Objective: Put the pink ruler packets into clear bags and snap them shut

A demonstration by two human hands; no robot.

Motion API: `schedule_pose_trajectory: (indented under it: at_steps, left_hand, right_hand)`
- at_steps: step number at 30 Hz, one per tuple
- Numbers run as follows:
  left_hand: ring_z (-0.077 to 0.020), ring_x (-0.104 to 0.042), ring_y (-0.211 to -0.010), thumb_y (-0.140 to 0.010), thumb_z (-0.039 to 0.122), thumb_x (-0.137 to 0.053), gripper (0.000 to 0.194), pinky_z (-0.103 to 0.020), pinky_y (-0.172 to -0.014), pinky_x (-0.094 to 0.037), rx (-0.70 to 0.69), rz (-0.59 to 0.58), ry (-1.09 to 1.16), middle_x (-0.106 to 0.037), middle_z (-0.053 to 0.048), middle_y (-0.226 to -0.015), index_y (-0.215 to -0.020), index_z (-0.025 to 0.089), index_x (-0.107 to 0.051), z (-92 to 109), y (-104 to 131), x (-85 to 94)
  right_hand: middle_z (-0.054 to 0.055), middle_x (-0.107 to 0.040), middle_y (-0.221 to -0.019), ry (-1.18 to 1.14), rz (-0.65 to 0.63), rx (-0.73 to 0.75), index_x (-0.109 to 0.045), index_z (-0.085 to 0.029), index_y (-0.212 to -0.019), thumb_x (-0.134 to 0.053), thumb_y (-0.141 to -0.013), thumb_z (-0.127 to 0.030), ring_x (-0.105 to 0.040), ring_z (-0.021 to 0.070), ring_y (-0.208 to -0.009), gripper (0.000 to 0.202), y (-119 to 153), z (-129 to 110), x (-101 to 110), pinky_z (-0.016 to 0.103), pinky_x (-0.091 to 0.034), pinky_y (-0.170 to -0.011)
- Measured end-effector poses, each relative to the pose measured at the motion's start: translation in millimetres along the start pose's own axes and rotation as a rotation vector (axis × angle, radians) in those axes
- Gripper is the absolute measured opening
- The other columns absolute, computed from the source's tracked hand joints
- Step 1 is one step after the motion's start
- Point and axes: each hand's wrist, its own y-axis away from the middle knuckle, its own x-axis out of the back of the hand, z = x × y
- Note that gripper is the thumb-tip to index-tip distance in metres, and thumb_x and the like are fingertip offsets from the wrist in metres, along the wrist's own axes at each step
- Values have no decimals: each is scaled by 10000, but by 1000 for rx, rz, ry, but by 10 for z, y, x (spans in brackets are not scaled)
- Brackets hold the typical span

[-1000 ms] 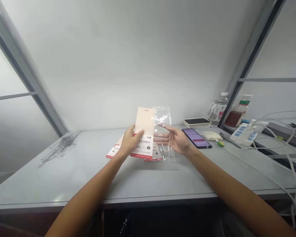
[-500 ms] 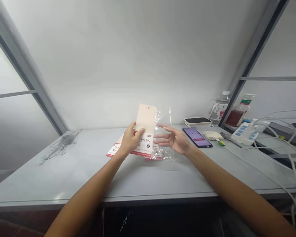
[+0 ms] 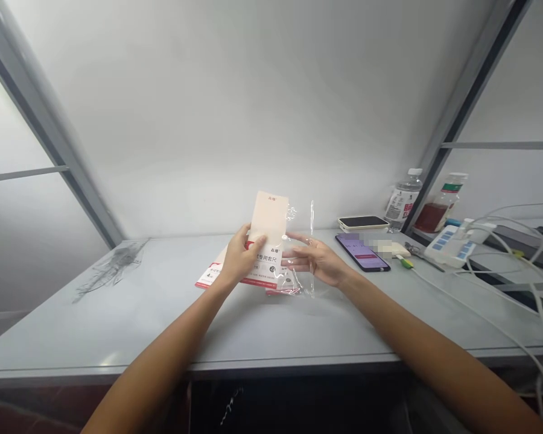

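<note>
A ruler-set packet (image 3: 270, 218), pale card with a red band and printed text, is tilted up above the desk. My left hand (image 3: 239, 260) holds it by its left side, thumb on the front. A clear plastic sleeve (image 3: 312, 223) sticks out past the packet's right edge. Against this film is my right hand (image 3: 319, 259), its fingers stretched toward the packet and apart. The film's glare blurs whether they touch the card. Below lie similar packets, one marked with a 4 (image 3: 207, 276) at the left, partly covered by my left hand and the held packet.
Crumpled clear plastic (image 3: 113, 265) lies at the left. On the right are a lit phone (image 3: 362, 252), a second phone (image 3: 363, 223), a water bottle (image 3: 402, 202), a bottle of dark red liquid (image 3: 438, 205), a power strip (image 3: 447, 242), scissors (image 3: 425, 256) and loose white cables (image 3: 470, 310).
My right hand's fingers have drawn closer together and shifted slightly at the film. The held packet has turned a little and stays in my left hand.
</note>
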Motion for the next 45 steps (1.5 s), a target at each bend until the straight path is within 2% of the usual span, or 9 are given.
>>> schedule_pose_trajectory:
  at_steps: [6, 11, 19, 23, 29, 32, 37, 42, 45]
  left_hand:
    - [-175, -603, -840, -778, 427, -510, 406, -258, -651, -487, 42, 5, 99, -608, -64, -1067, -1119, 205, -512, -29, -11, -16]
    - [-184, -589, -876, -780, 417, -513, 419, -275, -697, -480, 19, 29, 59, -596, -70, -1085, -1142, 206, -505, -77, 21, -65]
    - [-168, -587, -833, -817, 470, -429, 460, -284, -717, -470, 66, -3, 115, -612, -34, -1035, -1231, 271, -447, -60, 75, -150]
    - [-165, -582, -801, -834, 503, -366, 457, -261, -663, -465, 90, -105, 232, -634, -48, -936, -1148, 213, -528, -57, 28, -106]
    - [-148, -597, -681, -762, 497, -511, 457, -263, -599, -458, 193, -343, 362, -644, -41, -773, -1085, 178, -562, -65, 34, -79]
    - [-183, -624, -727, -696, 467, -609, 460, -323, -665, -482, 283, -363, 375, -662, -64, -784, -1027, 149, -578, -79, 19, -60]
    - [-150, -605, -589, -592, 415, -710, 325, -295, -572, -486, 365, -349, 276, -625, -40, -620, -616, 130, -555, -149, -23, -20]
    - [-94, -533, -463, -585, 426, -707, 364, -214, -431, -380, 307, -317, 173, -564, 16, -535, -574, 157, -463, -129, 1, -34]
    - [-75, -491, -441, -606, 442, -683, 330, -216, -433, -367, 271, -370, 183, -541, 24, -538, -621, 158, -516, -85, 27, -50]
  right_hand:
    - [96, -685, -969, 28, -21, 35, -408, -206, -1261, -618, -752, -218, -646, 218, -895, 551, 12, -37, 12, 375, -493, -844]
    - [69, -696, -907, 53, -18, 36, -429, -204, -1233, -661, -712, -233, -669, 192, -772, 572, -14, 21, -17, 338, -525, -752]
    - [46, -678, -834, 52, -17, 71, -617, -178, -989, -677, -683, -302, -623, 141, -648, 335, -59, 81, -32, 274, -509, -602]
    - [35, -665, -767, 138, -65, 68, -659, -159, -865, -658, -691, -359, -582, 116, -593, 266, -30, 33, -3, 237, -455, -542]
    - [58, -671, -752, 223, -34, 59, -668, -131, -808, -621, -712, -415, -598, 154, -657, 304, -32, 51, -5, 258, -449, -574]
    - [50, -672, -737, 224, 19, 87, -662, -138, -788, -624, -700, -433, -604, 163, -662, 310, -54, 68, 6, 276, -458, -600]
    - [41, -659, -677, 228, 49, 89, -641, -139, -727, -607, -707, -460, -608, 167, -625, 324, -48, 60, 3, 286, -468, -585]
    - [64, -675, -716, 185, -9, 82, -644, -139, -817, -554, -758, -460, -626, 189, -649, 339, 2, 56, -74, 293, -476, -583]
    - [83, -686, -765, 199, -15, 82, -639, -142, -897, -516, -782, -472, -638, 208, -672, 371, 21, 57, -102, 317, -489, -598]
